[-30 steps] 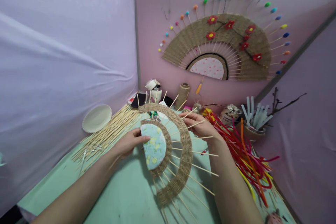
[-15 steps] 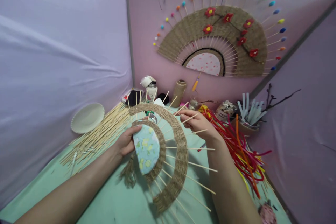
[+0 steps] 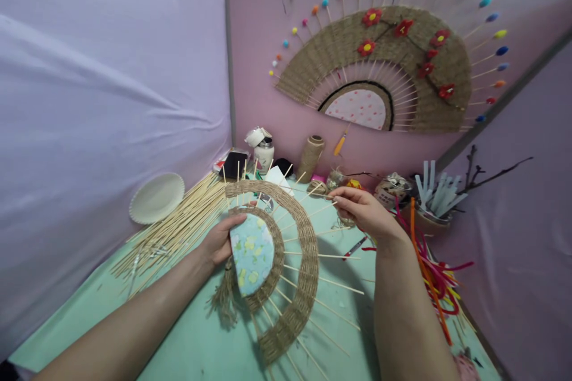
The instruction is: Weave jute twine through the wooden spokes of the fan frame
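I hold a half-made woven fan [image 3: 304, 250] over the green table: a jute band on wooden skewer ribs around a blue flowered half-disc [image 3: 252, 253]. My left hand [image 3: 221, 241] grips the half-disc's flat edge, fingers closed round it. Loose jute twine [image 3: 223, 300] hangs below that hand. My right hand [image 3: 364, 211] sits to the right of the fan's upper ribs, fingers pinched on a thin strand of twine that runs left toward the weave.
A pile of bamboo skewers [image 3: 174, 229] and a paper plate [image 3: 156, 197] lie at the left. A twine spool [image 3: 310, 158], jars and small pots stand along the back wall. Coloured pipe cleaners [image 3: 431, 271] lie at the right. A finished fan [image 3: 379, 71] hangs on the wall.
My right hand has drawn away from the ribs to the right, pulling the strand out. The fan has tipped a little lower in my left hand.
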Available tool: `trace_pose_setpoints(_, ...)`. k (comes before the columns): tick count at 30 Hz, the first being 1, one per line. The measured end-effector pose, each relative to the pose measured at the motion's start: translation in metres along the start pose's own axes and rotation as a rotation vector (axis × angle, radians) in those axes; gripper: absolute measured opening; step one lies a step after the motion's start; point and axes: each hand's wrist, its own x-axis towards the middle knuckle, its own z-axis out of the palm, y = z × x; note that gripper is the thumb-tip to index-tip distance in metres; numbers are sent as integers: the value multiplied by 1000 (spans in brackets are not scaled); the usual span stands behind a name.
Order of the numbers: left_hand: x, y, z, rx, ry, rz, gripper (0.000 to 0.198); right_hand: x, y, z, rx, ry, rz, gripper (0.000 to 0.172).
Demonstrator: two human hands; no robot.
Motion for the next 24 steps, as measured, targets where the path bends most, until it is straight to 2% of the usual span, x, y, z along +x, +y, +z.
trace_pose_setpoints(4, 1, -2, 0, 4, 22, -5, 29, -3, 0, -6, -74, 67, -27, 32)
trace_pose_setpoints(9, 2, -2, 1, 7, 6, 29, 38, -7, -8, -4, -163, 120, -46, 32)
trace_pose_setpoints(11, 2, -1, 2, 0, 18, 45, 37, -7, -10, -4, -172, 100, -51, 32)
trace_pose_setpoints(16, 0, 2, 2, -3, 74, 14, 21, -5, -5, -3, -104, 58, -37, 32)
trace_pose_setpoints(21, -3, 4, 5, -38, 63, 45, 24, -1, -2, 5, 60, -27, -27, 28)
trace_pose_setpoints(24, -4, 6, 6, -53, 56, 71, 28, 2, -4, 14, 18, -95, -30, 25)
